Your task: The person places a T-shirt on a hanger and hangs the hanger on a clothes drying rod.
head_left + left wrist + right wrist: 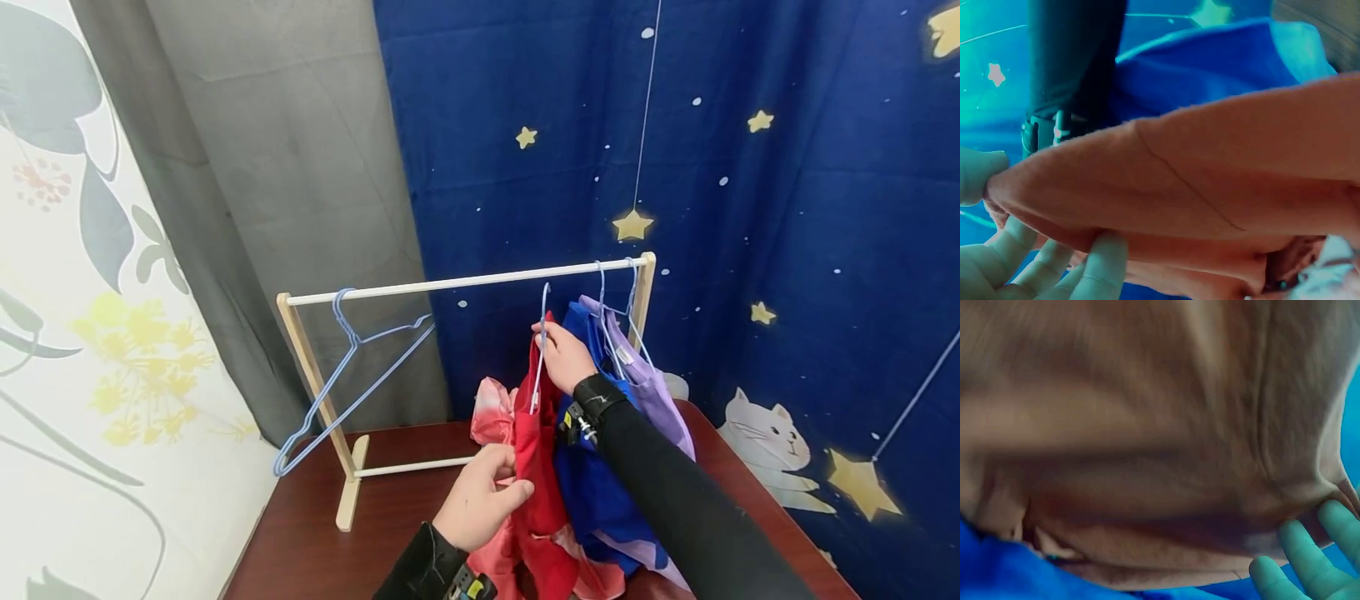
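The right hand (561,357) is pinching the red shirt (536,467) at the neck of its hanger (539,350), just under the rail (465,283), while the left hand (480,498) is gripping the cloth lower down, and it is probably best keeping the hook upright and the fabric taut.

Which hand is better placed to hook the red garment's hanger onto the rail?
Right. The right hand already grips the hanger at its neck, just below the rail. The left hand is lower, holding the red garment.
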A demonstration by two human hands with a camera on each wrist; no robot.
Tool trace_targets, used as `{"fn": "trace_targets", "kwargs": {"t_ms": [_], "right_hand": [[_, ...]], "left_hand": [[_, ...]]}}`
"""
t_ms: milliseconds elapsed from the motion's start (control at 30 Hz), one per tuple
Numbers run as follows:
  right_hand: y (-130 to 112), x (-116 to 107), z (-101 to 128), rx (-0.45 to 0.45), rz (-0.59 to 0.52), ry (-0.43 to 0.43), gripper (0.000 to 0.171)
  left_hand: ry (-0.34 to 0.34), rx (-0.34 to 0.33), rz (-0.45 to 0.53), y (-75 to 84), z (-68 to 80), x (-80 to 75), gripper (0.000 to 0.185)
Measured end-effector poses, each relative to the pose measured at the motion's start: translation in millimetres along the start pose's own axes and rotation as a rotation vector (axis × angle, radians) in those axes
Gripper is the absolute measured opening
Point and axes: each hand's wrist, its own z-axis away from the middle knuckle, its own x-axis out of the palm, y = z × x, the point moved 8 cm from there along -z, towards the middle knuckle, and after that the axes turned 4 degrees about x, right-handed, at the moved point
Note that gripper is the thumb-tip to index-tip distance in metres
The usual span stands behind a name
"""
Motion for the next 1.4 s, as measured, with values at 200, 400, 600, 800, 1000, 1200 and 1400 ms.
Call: {"fn": "trace_targets", "kwargs": {"t_ms": [200, 400, 600, 800, 1000, 1200, 1400], "right_hand": [[1.9, -9.1, -5.4, 0.085, -0.115, 0.009, 0.046], [1.9, -15.5, -7.6, 0.084, -0.185, 0.027, 0.053], [12.0, -18.3, -7.7, 0.116, -0.133, 0.005, 0.056], [23.0, -17.2, -5.9, 0.115, -0.119, -0.065, 0.061], [37.4, -20.0, -0.2, 0.102, -0.157, -0.122, 0.072], [54.3, -21.4, 10.7, 0.060, -0.149, -0.141, 0.075], [57.7, -23.1, 25.3, 0.058, -0.134, -0.118, 0.070]], "left_hand": [[0.007, 0.018, 0.065, 11.7, -22.8, 6.8, 0.013], [0.014, 0.048, 0.048, 21.4, -45.7, 13.6, 0.008], [0.017, 0.025, 0.073, 19.5, -60.3, 21.4, 0.010], [0.030, 0.051, 0.004, 20.9, -73.9, 26.5, 0.011], [0.025, 0.038, -0.082, 20.0, -85.8, 40.2, 0.012], [-0.012, 0.004, -0.116, 16.5, -90.4, 63.4, 0.020], [-0.031, 0.000, -0.193, 5.7, -84.0, 70.2, 0.032]]}}
